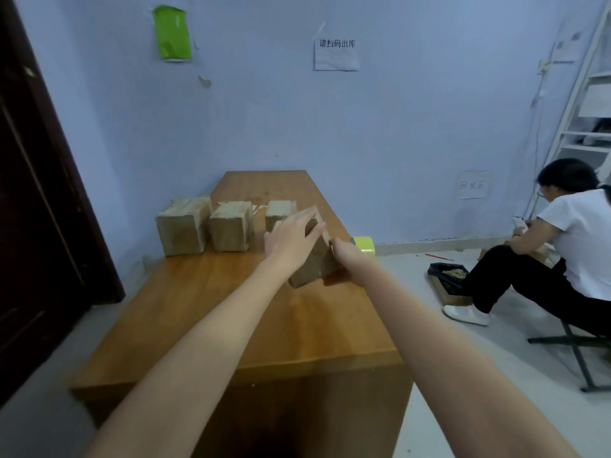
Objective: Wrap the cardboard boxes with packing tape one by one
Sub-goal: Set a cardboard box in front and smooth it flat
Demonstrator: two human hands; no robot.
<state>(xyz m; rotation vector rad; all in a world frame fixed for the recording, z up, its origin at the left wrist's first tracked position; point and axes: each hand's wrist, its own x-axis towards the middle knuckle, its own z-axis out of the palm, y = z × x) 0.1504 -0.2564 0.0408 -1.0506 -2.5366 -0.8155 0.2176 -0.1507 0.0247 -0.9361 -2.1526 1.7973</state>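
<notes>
A cardboard box [312,266] stands tilted on one edge in the middle of the wooden table [264,325]. My left hand [291,238] lies on its upper left face with the fingers stretched flat. My right hand [342,251] is at the box's right side, curled around a yellow-green tape roll [365,244]; most of that hand is hidden behind my wrist. Three more cardboard boxes, glossy with tape, stand in a row behind: one at the left [183,226], one in the middle [231,228] and a smaller one [279,209] just beyond my left hand.
A dark door [33,193] is at the left. A person [562,242] sits on a folding stool [575,345] at the right, with a box lined with a black bag [446,276] on the floor. A white shelf [591,110] stands in the corner.
</notes>
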